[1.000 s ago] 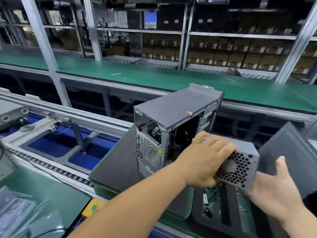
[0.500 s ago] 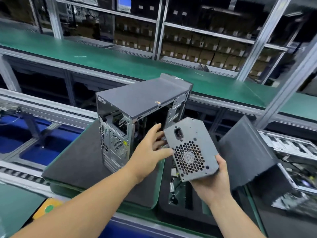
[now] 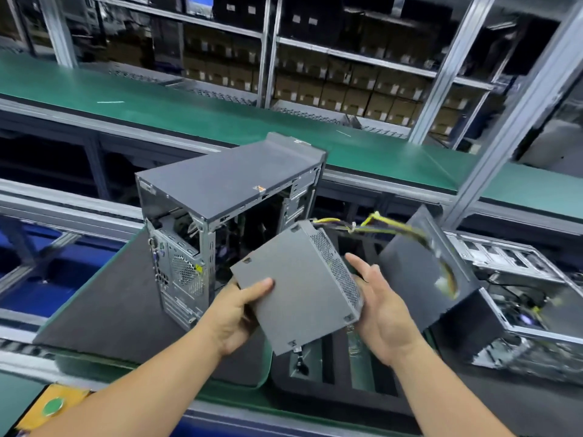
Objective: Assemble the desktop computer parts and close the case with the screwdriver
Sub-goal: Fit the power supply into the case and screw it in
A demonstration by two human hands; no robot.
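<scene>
A grey desktop case (image 3: 227, 184) stands upright on a dark mat (image 3: 113, 310), its open side facing right. In front of that opening I hold a grey power supply (image 3: 296, 285) tilted in the air. My left hand (image 3: 236, 313) grips its lower left corner, thumb on the flat top face. My right hand (image 3: 381, 304) cups its meshed right side with fingers nearly straight. Yellow and black cables (image 3: 407, 228) swing from the unit's far end toward the right. No screwdriver is in view.
A dark side panel (image 3: 432, 272) leans at the right against another opened case (image 3: 530, 298). A black foam tray (image 3: 334, 386) with slots lies below the power supply. A green conveyor belt (image 3: 189, 111) runs behind, shelves of boxes beyond. A yellow button box (image 3: 53, 405) sits bottom left.
The power supply has turned over: its fan grille faced me, now a flat face is up. My left hand moved onto its corner, and the cables have swung out to the right.
</scene>
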